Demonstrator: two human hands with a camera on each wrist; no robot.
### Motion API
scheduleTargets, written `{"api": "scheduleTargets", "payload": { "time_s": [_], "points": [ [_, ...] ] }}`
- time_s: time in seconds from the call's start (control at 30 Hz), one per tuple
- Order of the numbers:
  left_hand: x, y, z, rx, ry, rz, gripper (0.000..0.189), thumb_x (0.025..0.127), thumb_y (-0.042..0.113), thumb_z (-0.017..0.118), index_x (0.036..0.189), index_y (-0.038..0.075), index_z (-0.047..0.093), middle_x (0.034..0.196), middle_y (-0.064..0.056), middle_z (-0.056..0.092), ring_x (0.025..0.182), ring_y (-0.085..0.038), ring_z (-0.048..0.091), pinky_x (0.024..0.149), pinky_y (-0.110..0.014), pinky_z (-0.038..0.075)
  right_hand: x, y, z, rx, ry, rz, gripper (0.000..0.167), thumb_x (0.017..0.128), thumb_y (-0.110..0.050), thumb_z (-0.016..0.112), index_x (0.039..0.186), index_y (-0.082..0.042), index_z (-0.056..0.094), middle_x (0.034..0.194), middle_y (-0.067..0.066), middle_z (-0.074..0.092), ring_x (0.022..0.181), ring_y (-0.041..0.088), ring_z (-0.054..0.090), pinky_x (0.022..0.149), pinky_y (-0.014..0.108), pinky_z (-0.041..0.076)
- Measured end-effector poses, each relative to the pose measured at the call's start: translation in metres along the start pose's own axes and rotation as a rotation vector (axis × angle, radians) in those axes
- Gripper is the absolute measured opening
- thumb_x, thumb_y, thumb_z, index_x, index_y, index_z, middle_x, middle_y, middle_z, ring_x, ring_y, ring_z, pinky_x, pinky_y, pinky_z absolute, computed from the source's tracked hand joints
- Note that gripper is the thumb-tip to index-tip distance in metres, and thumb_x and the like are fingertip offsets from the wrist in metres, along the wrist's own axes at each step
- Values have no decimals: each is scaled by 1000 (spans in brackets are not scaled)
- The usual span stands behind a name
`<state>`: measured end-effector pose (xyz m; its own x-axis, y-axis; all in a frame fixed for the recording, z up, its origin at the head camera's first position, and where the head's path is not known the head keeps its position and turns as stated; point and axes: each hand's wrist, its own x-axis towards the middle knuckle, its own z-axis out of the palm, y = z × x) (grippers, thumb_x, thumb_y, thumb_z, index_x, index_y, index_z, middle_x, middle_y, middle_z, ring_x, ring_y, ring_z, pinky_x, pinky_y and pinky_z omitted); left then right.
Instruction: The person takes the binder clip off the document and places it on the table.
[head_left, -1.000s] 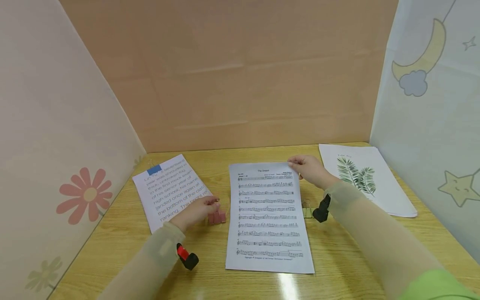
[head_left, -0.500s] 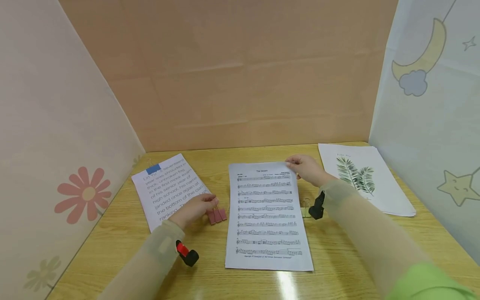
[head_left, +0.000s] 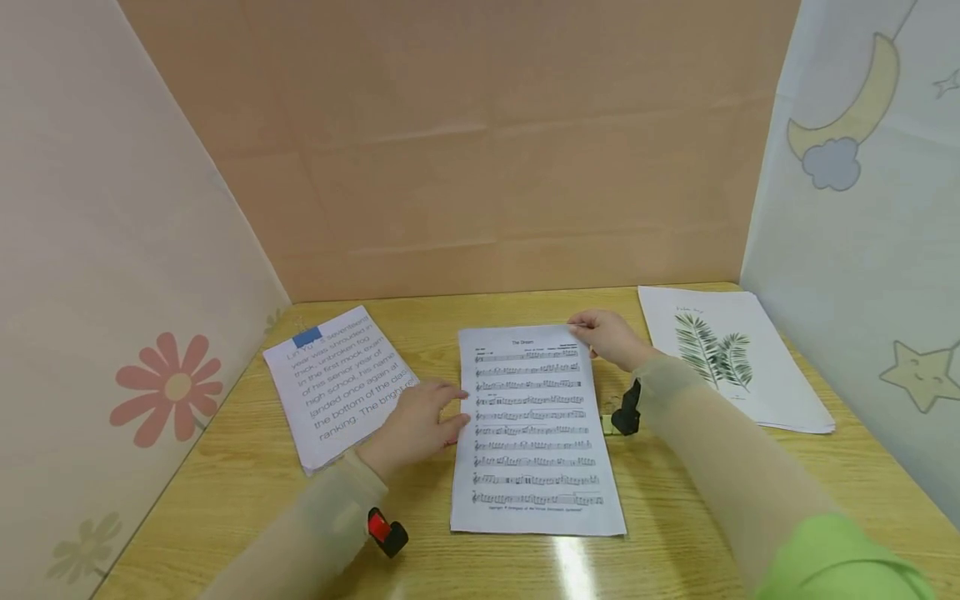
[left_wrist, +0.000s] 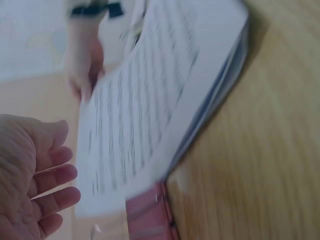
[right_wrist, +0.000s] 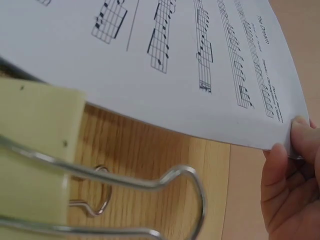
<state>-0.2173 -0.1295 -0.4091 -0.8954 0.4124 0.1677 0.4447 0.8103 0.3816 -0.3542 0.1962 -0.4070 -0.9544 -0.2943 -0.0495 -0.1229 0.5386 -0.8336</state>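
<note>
A stack of sheet music [head_left: 534, 425] lies in the middle of the table, its top right corner raised a little. My right hand [head_left: 609, 335] pinches that corner between thumb and fingers; the right wrist view shows the thumb on the printed side. At the left edge of the stack is my left hand [head_left: 420, 421], its fingers apart and holding nothing. The left wrist view shows a pink binder clip [left_wrist: 147, 212] beside the left edge of the stack, mostly hidden by the hand in the head view. A pale yellow binder clip [right_wrist: 37, 150] stands by the right edge.
Printed text pages [head_left: 341, 387] with a blue binder clip [head_left: 307, 337] lie at the left, near my left forearm. At the right, a paper stack with a palm drawing [head_left: 742, 367] lies beside my right forearm. Walls close off the back and both sides.
My left hand has let go of the pink binder clip and moved right to the left edge of the sheet music. The right hand has kept its pinch on the corner, shifting slightly left.
</note>
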Motion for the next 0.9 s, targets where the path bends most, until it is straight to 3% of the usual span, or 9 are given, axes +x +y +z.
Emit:
{"api": "scheduleTargets", "payload": {
  "time_s": [0.1,0.17,0.27,0.37,0.57,0.9],
  "points": [
    [-4,20,5,116,-83,206,26,90,31,68,109,14,69,118,1,63,112,-20,55,98,-39,39,1,1,0,-1,3,4,29,103,-18,46,124,-3,57,107,17,63,80,26,56,68,43,48],
    [-7,33,7,155,-177,302,21,89,33,68,102,16,69,117,5,62,112,-16,55,99,-34,39,2,1,0,-3,6,3,29,103,-18,46,126,-3,57,108,17,63,81,26,57,69,44,48],
    [-13,46,13,166,-312,364,17,87,35,71,93,19,68,119,6,60,111,-12,54,97,-26,41,3,1,1,-11,8,3,30,103,-18,46,126,-3,57,109,17,63,83,26,57,71,44,48],
    [-17,53,19,174,-390,381,16,83,34,73,84,22,64,122,7,58,111,-10,53,94,-22,42,5,1,2,-21,8,4,30,103,-18,46,126,-3,57,109,17,63,86,26,58,72,43,49],
    [-21,52,29,261,-404,427,20,77,35,74,79,25,56,121,10,56,106,-6,51,81,-18,43,9,4,3,-24,7,11,30,103,-17,46,126,-2,57,110,17,63,85,26,57,70,40,49],
    [-23,53,34,290,-369,469,23,76,35,74,82,22,56,117,10,55,104,-9,50,84,-19,43,12,6,5,-23,34,20,29,103,-15,46,124,-1,58,110,18,63,82,25,58,66,35,49]
  ]
}}
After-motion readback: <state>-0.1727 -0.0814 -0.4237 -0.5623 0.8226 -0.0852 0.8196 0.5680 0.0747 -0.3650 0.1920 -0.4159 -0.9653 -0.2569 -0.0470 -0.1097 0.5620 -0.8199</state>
